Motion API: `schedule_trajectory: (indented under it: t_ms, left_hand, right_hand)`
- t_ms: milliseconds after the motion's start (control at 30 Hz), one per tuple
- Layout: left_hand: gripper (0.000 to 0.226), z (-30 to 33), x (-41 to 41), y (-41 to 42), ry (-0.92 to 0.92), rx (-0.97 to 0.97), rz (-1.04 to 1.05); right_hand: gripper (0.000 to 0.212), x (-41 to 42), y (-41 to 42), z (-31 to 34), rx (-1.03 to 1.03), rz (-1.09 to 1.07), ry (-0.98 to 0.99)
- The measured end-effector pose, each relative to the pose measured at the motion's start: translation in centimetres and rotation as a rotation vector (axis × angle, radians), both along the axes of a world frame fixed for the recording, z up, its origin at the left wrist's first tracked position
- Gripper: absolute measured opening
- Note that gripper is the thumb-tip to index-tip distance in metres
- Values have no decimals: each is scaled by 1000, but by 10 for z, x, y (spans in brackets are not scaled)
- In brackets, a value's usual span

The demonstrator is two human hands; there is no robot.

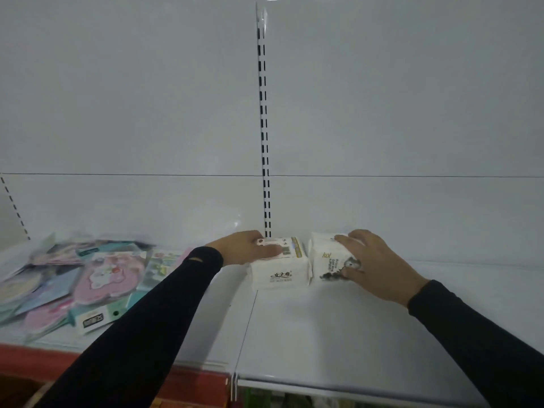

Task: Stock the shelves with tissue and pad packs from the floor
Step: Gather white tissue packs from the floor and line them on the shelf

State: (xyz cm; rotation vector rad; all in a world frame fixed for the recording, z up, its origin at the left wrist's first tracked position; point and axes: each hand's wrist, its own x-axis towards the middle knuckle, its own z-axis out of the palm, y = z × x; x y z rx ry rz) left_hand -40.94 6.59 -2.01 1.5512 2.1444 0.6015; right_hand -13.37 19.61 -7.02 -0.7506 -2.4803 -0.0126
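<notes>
Two white tissue packs stand side by side at the back of the white shelf [323,328], near the slotted upright. My left hand [247,248] grips the left pack [281,269], which has black characters on its front, thumb over the barcode on top. My right hand [374,262] holds the right pack [326,260], marked "kol" with a grey animal picture; its fingers curl over the top and the thumb lies on the front. Both arms wear black sleeves.
A loose heap of pastel pink and blue flat packs [85,278] covers the left shelf section. The slotted upright [265,142] rises behind the tissue packs against a white back panel. The shelf's front edge [338,385] runs below, with a red strip [88,366] at lower left.
</notes>
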Motion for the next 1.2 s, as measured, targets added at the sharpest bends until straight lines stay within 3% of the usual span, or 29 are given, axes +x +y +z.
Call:
schedule_trajectory:
  t_ms: [200,267,333,400,533,700,833,900,1000,1200]
  left_hand:
    - [47,-2,5,-4,-98,14,14]
    - [52,-2,7,-4,20,10,54]
    - [63,2,11,-7,192,160,108]
    - [72,7,21,-13,233,253,30]
    - [80,-6,34,-13,471,110,-144]
    - [52,15,15,-12,65,37,-176]
    - [26,17,4,-7,-3,277,34]
    - [43,13,8,-7,88,268,31]
    - [72,4,17,-5,423,180,-49]
    - [55,5,12,4,444,185,-168]
  right_hand:
    - [65,-1,-1,2,-16,7,11]
    - [65,-1,-2,1,-22,9,10]
    - [64,0,-2,1,-29,12,10]
    - [64,0,0,1,-32,22,25]
    - [63,1,0,3,-41,55,43]
    - [59,7,3,13,-57,117,-4]
    - [60,5,2,17,-101,89,-8]
    - [62,3,2,13,-104,84,13]
    - [73,2,5,8,-92,81,14]
    - [73,2,4,9,-43,-17,20]
